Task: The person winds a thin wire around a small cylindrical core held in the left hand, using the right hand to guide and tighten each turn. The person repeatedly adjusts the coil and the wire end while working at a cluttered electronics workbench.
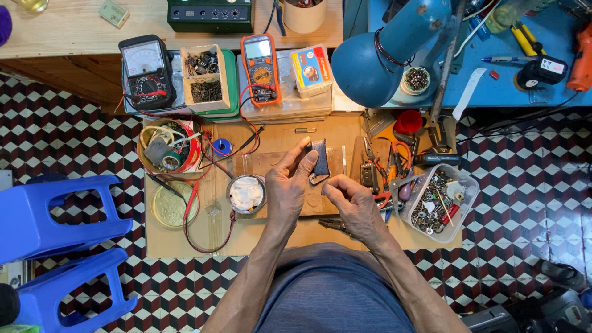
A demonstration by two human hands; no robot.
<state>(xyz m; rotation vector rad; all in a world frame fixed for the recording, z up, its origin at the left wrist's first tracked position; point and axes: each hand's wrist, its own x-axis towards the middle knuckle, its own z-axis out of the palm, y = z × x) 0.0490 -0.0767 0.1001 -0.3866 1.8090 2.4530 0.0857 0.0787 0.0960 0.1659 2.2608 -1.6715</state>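
Left hand (288,185): raised over the middle of the work board, fingers and thumb closed around a small dark blue block (320,158), held upright. A small pale metal piece hangs at the block's lower end; what it is cannot be told.

Right hand (347,196): just right of the left, fingertips pinched together at the bottom of the block, touching or almost touching it. Whether it holds anything of its own cannot be told.

Work board (277,137): brown, flat on a floor of red, white and black chequered tiles.

Left of the hands: round tin with white paste (246,193), just beside the left wrist; further left a shallow round dish (169,206) crossed by red and black wires; far of that, a round red-rimmed tub of odds and ends (166,148).

Right of the hands: pliers and cutters in a heap (381,169); clear plastic tray of screws and small metal parts (439,200) further right.

Near side, under the right wrist: dark pliers (333,224) lying on the board.

Far side: black needle meter (147,71), small carton of metal bits (205,77), orange digital meter (261,68), small boxed item (311,69), in a row left to right. Blue desk lamp (382,52) stands far right, over a blue bench.

Far left, near: two blue plastic stools (55,246).
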